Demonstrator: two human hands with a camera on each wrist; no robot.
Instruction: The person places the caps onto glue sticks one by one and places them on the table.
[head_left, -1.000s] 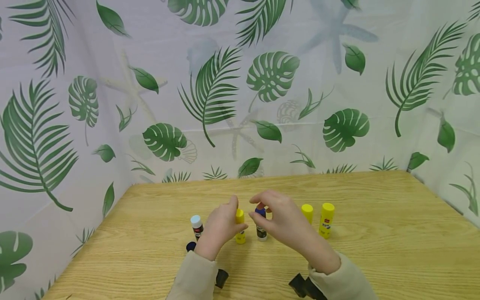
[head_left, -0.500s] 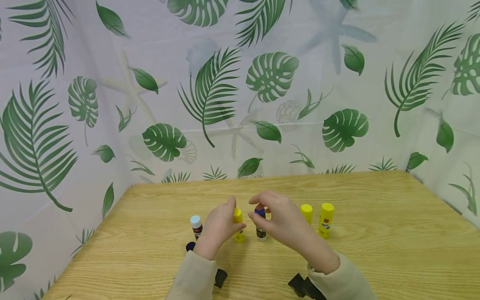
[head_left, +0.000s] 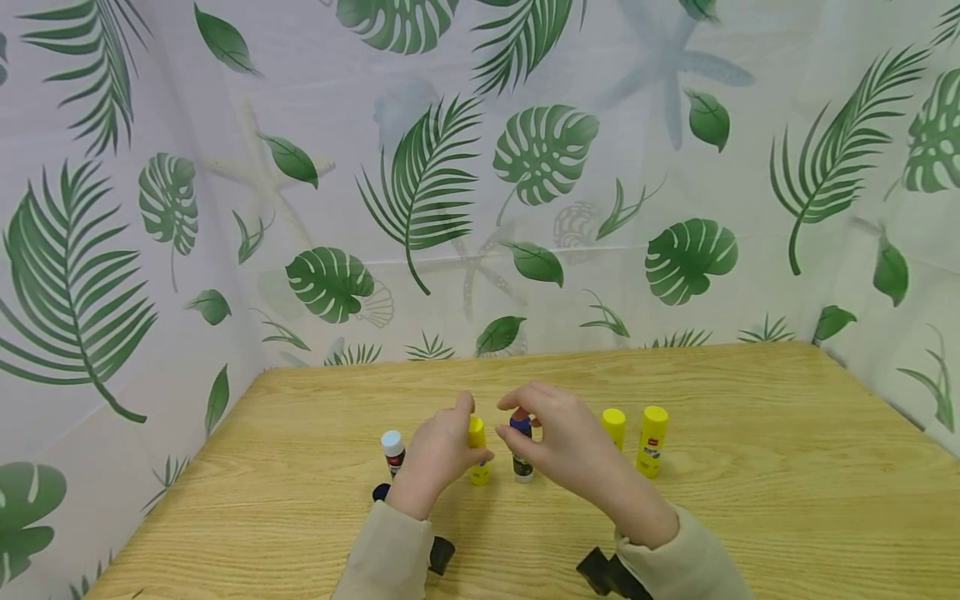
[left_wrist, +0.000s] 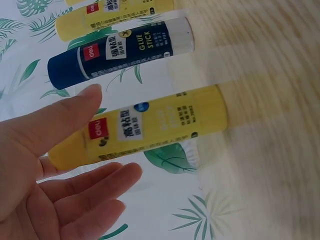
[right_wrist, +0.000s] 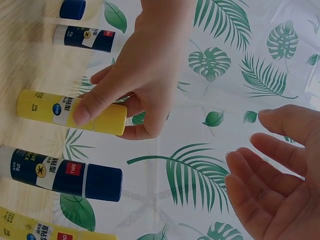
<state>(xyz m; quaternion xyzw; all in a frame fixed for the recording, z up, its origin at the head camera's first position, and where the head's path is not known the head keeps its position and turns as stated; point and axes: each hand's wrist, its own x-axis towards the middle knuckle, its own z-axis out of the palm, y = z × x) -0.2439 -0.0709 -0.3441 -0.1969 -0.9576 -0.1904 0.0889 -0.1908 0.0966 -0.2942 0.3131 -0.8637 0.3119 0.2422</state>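
My left hand (head_left: 442, 450) pinches the upper end of a yellow glue stick (head_left: 478, 475) between thumb and index finger; the other fingers stay loose, as the left wrist view shows. The stick stands upright with its base at the table. Just to its right stands a dark blue glue stick (head_left: 522, 468) with its cap on. My right hand (head_left: 558, 425) hovers by that blue stick, fingers loosely bent and apart. In the right wrist view the right palm (right_wrist: 275, 185) holds nothing, and a gap shows between it and the blue stick (right_wrist: 55, 172).
Two more yellow glue sticks, one (head_left: 652, 442) farther right and one (head_left: 613, 427) partly behind my right wrist, stand on the wooden table (head_left: 750, 467). Left of my left hand are an uncapped dark blue glue stick (head_left: 393, 450) and a blue cap (head_left: 382, 492). A leaf-print cloth (head_left: 450, 183) hangs behind.
My left hand and the yellow glue stick have shifted very slightly left since a second ago. The right hand and the other sticks have stayed in place.
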